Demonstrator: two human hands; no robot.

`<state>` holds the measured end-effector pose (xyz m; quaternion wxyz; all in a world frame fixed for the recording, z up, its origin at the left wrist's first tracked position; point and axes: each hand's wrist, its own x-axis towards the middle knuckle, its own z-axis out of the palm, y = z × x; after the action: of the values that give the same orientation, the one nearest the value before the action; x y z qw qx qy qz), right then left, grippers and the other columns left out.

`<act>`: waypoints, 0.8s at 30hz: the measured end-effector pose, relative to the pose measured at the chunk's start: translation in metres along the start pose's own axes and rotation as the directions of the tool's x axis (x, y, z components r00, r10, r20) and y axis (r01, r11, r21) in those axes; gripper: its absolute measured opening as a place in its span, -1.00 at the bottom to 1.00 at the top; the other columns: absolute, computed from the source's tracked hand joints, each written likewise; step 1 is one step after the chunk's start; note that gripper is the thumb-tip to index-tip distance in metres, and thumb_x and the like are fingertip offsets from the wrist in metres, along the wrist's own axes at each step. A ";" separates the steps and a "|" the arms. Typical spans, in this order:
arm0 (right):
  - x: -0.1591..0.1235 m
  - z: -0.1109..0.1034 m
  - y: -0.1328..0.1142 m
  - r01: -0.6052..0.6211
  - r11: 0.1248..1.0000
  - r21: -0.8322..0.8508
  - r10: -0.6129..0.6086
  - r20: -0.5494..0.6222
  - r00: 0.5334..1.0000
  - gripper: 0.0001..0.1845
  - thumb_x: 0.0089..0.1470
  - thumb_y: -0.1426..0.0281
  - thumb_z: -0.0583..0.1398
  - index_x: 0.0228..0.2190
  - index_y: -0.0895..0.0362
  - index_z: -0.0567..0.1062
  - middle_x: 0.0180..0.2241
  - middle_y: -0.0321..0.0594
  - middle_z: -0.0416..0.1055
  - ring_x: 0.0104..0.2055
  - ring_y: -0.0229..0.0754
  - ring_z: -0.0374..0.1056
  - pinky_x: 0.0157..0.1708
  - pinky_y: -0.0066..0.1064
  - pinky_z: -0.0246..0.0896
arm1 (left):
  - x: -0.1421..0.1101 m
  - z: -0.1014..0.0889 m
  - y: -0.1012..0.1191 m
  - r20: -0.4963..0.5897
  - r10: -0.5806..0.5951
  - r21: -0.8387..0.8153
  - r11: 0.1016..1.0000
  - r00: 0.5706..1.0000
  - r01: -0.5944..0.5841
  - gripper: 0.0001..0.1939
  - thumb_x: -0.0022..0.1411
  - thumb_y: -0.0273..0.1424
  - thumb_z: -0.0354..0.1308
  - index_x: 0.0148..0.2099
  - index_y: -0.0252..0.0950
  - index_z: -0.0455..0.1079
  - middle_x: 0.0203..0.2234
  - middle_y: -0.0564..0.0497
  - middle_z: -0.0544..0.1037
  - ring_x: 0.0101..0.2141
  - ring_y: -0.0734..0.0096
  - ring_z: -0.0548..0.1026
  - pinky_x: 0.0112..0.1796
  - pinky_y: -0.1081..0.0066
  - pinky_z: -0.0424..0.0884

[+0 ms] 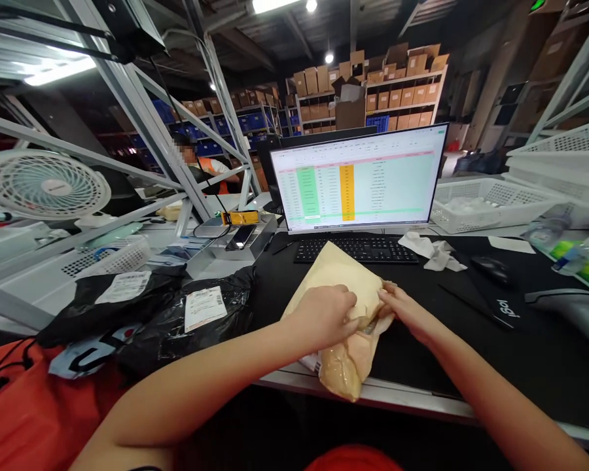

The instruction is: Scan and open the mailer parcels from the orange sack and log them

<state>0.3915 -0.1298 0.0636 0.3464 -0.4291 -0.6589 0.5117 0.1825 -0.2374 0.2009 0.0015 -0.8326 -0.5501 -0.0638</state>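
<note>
A pale yellow padded mailer [331, 271] lies tilted at the desk's front edge, its lower end covered in shiny tape and hanging past the edge. Closed fingers of my left hand [326, 316] grip the mailer near its taped fold. My right hand [403, 309] pinches the mailer's right side between thumb and fingers. A bit of a white label shows low on its left side. What lies inside the mailer is hidden. Behind it stands a black keyboard [358, 250], partly covered by the mailer's top corner.
A monitor [360, 183] with a spreadsheet stands behind the keyboard. Black plastic parcels [201, 314] lie left. Crumpled tissue [434, 252], a mouse [491, 269], a black pen-like stick [476, 306] and a barcode scanner [569, 304] are right. A fan [46, 183] hangs left; a person [209, 171] is beyond.
</note>
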 end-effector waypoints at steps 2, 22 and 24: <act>0.009 0.006 0.002 -0.021 1.000 0.007 0.021 -0.053 0.998 -0.49 0.19 0.09 0.15 0.00 0.20 0.41 -0.13 -0.03 0.51 -0.21 -0.05 0.48 -0.28 -0.30 0.43 | 0.012 0.006 -0.015 -0.035 -0.008 -0.158 0.987 0.999 0.003 -0.72 0.26 -0.14 0.16 -0.24 -0.25 0.51 -0.30 -0.07 0.60 -0.28 0.20 0.54 -0.31 0.33 0.34; -0.048 0.018 -0.021 0.187 0.795 -0.576 -0.339 -0.167 0.926 -0.52 0.21 0.03 0.06 -0.57 0.09 0.35 -0.49 -0.22 0.33 -0.39 -0.11 0.24 -0.38 -0.34 -0.06 | 0.068 0.113 -0.125 0.190 -0.556 -0.959 0.073 0.809 0.275 -0.40 -0.07 0.16 0.35 -0.45 -0.34 0.47 -0.57 -0.07 0.57 -0.53 0.28 0.50 -0.44 0.33 0.38; -0.059 0.007 -0.021 0.218 0.808 -0.547 -0.393 -0.225 0.891 -0.43 0.23 -0.08 0.06 -0.57 0.09 0.39 -0.51 -0.25 0.34 -0.43 -0.16 0.25 -0.40 -0.37 0.02 | 0.072 0.117 -0.123 0.190 -0.583 -0.957 0.069 0.790 0.281 -0.45 -0.01 0.12 0.34 -0.47 -0.33 0.45 -0.60 -0.05 0.55 -0.56 0.31 0.48 -0.47 0.34 0.36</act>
<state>0.4037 -0.1889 0.0813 0.4043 -0.4702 -0.7641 0.1777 0.1100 -0.1147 0.0847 -0.4605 -0.4282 -0.6069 -0.4861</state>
